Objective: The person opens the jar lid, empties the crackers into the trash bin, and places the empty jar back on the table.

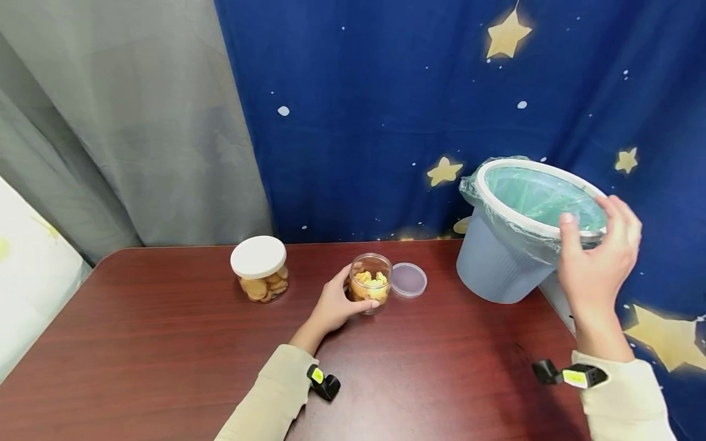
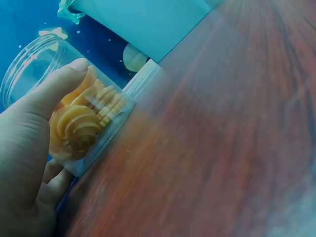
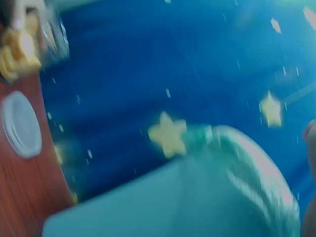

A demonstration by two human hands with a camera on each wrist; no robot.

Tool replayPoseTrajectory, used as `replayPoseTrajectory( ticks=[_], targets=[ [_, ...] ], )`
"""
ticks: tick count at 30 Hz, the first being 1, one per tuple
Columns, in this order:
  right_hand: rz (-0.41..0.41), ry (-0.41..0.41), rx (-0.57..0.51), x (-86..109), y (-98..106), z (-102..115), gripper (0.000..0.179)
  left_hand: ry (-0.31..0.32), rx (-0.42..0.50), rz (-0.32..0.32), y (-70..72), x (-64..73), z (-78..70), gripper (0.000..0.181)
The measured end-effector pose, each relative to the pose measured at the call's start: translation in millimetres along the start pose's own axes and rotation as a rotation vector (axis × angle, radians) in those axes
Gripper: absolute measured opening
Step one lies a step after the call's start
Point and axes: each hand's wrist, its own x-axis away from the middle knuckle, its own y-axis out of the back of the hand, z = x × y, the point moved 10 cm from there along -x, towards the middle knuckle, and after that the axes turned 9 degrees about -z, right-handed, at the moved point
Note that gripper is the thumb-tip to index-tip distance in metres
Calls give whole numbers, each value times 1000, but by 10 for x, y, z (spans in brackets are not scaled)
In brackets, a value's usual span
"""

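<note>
My left hand (image 1: 334, 304) grips a clear plastic jar (image 1: 371, 257), thumb on the near side and fingers round the far side. The jar is uncovered and upright on the table, with swirled butter cookies (image 2: 74, 129) in it. Just right of the jar lies a round translucent lid (image 1: 409, 280). My right hand (image 1: 601, 257) is raised at the right side of a blue-grey trash bin (image 1: 496, 263), thumb and fingers spread apart. The hand overlaps the bin's white rim (image 1: 532, 222) in the head view. Only a sliver of it shows in the right wrist view.
A second jar of cookies with a white lid (image 1: 258, 257) stands at the back left of the dark red table (image 1: 165, 343). A green plastic liner (image 1: 543, 193) lines the bin at the table's right end. Behind hangs a blue star-patterned curtain (image 1: 358, 122).
</note>
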Motion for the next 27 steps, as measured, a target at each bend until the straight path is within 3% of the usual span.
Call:
replayPoseTrajectory(
  ticks=[4, 9, 12, 16, 21, 27],
  targets=[
    [41, -221, 69, -104, -37, -440, 67, -7, -7, -29, 28, -2, -12, 92],
    [177, -526, 91, 21, -130, -838, 90, -5, -21, -58, 54, 1, -18, 92],
    [232, -620, 79, 96, -186, -922, 90, -10, -27, -78, 68, -1, -56, 93],
    [242, -673, 11, 146, -241, -946, 86, -8, -57, -106, 82, -36, -185, 94],
    [248, -694, -44, 191, -248, -916, 84, -43, -108, -133, 121, -196, -577, 93],
    [283, -647, -8, 228, -270, -833, 84, -152, -202, -148, 171, -502, -1356, 91]
  ],
)
